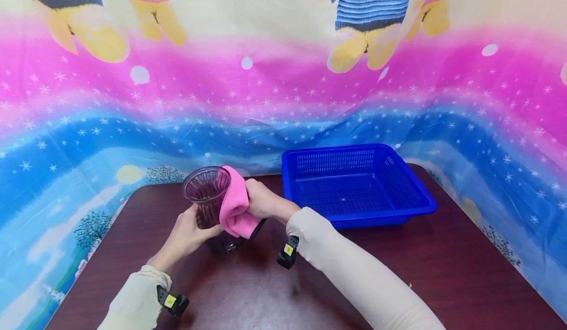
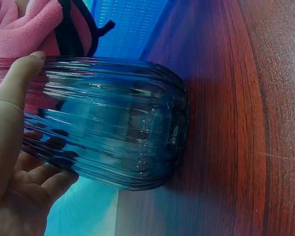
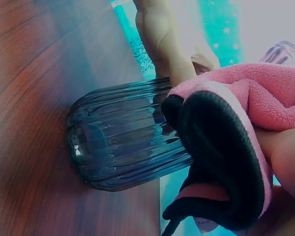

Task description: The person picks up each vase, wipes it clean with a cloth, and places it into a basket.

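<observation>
A ribbed, see-through glass vase (image 1: 208,187) with a flared rim is held nearly upright over the brown table, left of centre. Whether its base touches the wood, I cannot tell. My left hand (image 1: 188,229) grips the vase's body from the left, its thumb (image 2: 24,73) across the near side and its fingers around the far side. My right hand (image 1: 266,202) holds a folded pink cloth (image 1: 235,202) with black edging against the vase's right side, from the rim downward. The cloth (image 3: 280,93) covers part of the glass and hides some of the right fingers.
A blue plastic basket (image 1: 354,219) with perforated walls stands at the back right of the dark brown table (image 1: 252,290). Behind the table hangs a printed cloth backdrop (image 1: 274,94). Each wrist wears a black strap with a small camera.
</observation>
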Demonstrator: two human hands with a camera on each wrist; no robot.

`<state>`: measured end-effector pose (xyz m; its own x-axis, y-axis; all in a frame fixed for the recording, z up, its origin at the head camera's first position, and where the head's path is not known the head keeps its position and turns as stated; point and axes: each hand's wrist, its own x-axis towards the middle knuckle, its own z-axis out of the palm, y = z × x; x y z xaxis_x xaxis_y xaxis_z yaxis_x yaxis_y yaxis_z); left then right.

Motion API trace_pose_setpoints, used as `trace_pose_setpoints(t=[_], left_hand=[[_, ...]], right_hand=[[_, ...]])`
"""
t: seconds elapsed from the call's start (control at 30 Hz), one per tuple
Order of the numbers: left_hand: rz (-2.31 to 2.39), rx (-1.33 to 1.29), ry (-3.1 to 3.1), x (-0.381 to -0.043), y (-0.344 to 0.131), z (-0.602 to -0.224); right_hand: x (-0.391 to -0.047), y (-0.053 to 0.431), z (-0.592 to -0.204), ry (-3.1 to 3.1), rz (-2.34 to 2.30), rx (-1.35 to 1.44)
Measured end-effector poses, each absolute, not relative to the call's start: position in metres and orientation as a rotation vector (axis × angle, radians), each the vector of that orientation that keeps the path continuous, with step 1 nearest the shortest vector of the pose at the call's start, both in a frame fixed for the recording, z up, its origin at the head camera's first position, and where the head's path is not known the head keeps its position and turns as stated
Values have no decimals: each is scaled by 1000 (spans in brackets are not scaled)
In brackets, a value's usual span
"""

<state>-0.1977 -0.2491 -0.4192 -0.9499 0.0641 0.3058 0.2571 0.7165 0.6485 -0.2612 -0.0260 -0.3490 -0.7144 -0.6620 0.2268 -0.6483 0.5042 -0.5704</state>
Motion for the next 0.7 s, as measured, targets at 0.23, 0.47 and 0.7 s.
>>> trace_pose_setpoints(t=[0.23,0.47,0.7], left_hand=[[-1082,-255,-2656,-198,-249,-419],[-1077,-243,-2661,-198,-249,-419],[-1069,-245,-2663,-198,-249,-418]], right_hand=[[-261,-25,-351,2695,-1008,-1152],[-261,-26,-355,2689,-1032,-1130],[-259,-26,-362,2693,-1065,-1079]])
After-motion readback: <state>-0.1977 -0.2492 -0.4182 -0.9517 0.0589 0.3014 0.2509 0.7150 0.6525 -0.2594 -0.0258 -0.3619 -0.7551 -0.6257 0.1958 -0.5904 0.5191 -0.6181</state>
